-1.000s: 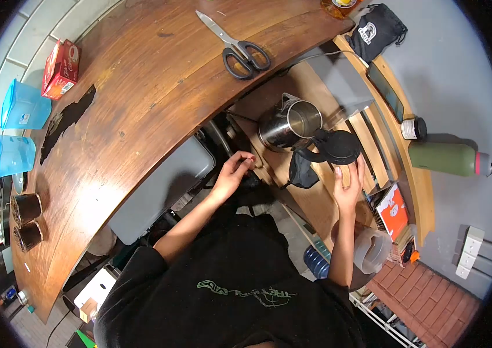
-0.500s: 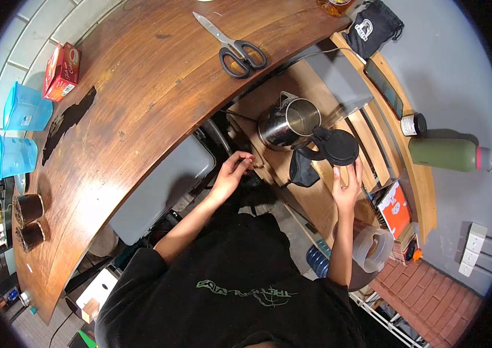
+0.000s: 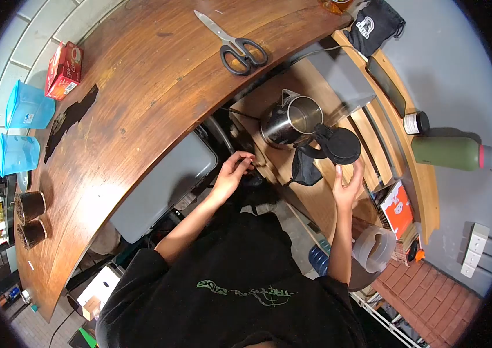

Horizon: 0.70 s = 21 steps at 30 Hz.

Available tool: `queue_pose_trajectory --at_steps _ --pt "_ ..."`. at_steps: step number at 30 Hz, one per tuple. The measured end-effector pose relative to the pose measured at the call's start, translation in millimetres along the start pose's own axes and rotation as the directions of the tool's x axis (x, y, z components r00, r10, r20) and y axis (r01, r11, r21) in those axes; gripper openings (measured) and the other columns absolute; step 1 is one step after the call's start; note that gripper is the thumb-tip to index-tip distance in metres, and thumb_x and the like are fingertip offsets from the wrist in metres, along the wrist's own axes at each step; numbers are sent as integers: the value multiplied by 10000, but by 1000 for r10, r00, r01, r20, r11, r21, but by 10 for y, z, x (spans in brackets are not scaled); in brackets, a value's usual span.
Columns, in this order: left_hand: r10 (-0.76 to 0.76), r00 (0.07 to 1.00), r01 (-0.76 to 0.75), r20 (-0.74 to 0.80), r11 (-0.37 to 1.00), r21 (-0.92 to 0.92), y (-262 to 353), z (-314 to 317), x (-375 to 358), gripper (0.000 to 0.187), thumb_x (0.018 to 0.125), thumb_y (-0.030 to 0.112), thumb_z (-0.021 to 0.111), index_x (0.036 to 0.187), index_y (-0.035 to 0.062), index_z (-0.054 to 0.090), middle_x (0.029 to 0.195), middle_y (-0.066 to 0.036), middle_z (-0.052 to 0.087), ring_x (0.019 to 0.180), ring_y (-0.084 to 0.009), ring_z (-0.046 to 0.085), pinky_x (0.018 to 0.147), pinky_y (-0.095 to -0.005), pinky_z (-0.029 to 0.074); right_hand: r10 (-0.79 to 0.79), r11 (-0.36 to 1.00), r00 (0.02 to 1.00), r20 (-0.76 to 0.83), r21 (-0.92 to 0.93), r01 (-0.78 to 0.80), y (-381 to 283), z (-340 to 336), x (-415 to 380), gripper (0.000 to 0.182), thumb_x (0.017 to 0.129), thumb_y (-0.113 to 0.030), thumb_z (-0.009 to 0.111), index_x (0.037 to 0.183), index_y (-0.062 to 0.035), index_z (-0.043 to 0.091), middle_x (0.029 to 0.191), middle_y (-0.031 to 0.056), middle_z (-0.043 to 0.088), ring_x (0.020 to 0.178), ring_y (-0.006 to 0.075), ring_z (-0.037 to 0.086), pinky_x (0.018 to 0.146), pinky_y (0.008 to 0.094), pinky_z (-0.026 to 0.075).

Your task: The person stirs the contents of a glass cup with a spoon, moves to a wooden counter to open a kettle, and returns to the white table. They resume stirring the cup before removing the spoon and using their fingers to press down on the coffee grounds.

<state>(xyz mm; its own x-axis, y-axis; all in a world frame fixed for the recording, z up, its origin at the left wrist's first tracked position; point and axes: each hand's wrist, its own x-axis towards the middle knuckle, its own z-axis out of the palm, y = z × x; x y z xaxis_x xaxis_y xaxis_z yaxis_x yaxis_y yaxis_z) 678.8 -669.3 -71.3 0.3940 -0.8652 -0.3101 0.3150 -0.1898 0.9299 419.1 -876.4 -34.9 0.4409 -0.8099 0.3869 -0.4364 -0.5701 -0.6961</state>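
Observation:
A steel electric kettle [image 3: 279, 126] stands on the wooden shelf with its mouth uncovered. Its black lid [image 3: 342, 146] is flipped back on the hinge, towards me. My right hand [image 3: 348, 187] is just below the lid, thumb and fingers apart, with the fingertips right at the lid's edge. Left of the kettle, beside the shelf's edge, is my left hand [image 3: 233, 177]. Its thumb and index finger are pinched together; I cannot tell what they hold. A black cloth pouch [image 3: 305, 169] lies under the kettle's handle, between my hands.
Scissors [image 3: 235, 49] lie on the curved wooden counter [image 3: 159, 98]. Along the right ledge are a phone [image 3: 386, 87], a small jar [image 3: 415, 123] and a green bottle [image 3: 446, 153]. A clear plastic container [image 3: 373, 249] stands near my right forearm. Blue containers [image 3: 30, 104] line the far left.
The view has shifted very slightly. Both hands keep nearly the same pose, and the kettle's lid stays flipped back.

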Motion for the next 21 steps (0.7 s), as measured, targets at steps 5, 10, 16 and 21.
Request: queue_pose_trajectory --at_steps 5,10,16,21 --pt "-15 1000 15 -22 1000 -7 -16 1 -18 234 1048 233 493 1175 58 586 1097 -13 626 983 -122 604 852 -287 462 123 940 992 -18 324 -110 -214 46 195 862 828 -145 774 1505 16 265 1539 226 340 1400 324 396 1176 419 291" --pt "8 1000 -8 13 1000 16 10 37 -21 256 1054 247 474 1200 62 574 1141 -23 612 1013 -135 601 875 -301 455 93 894 994 63 435 -111 -339 85 341 1005 753 -166 851 1531 -2 238 1547 206 332 1406 303 390 1186 410 287" --pt "8 1000 -8 10 1000 -3 6 27 -27 256 1053 250 477 1189 59 581 1136 -23 615 1014 -136 605 877 -302 456 116 880 991 73 454 -136 -395 74 346 1020 724 -87 858 1534 -14 243 1499 178 397 1365 281 441 1174 394 312" --pt "-18 1000 18 4 1000 11 -3 3 -42 245 1054 242 473 1189 68 582 1136 -22 616 1015 -136 607 871 -296 453 130 879 987 94 449 -158 -438 66 337 1021 748 -214 856 1540 -28 240 1512 173 385 1373 271 432 1167 390 318"
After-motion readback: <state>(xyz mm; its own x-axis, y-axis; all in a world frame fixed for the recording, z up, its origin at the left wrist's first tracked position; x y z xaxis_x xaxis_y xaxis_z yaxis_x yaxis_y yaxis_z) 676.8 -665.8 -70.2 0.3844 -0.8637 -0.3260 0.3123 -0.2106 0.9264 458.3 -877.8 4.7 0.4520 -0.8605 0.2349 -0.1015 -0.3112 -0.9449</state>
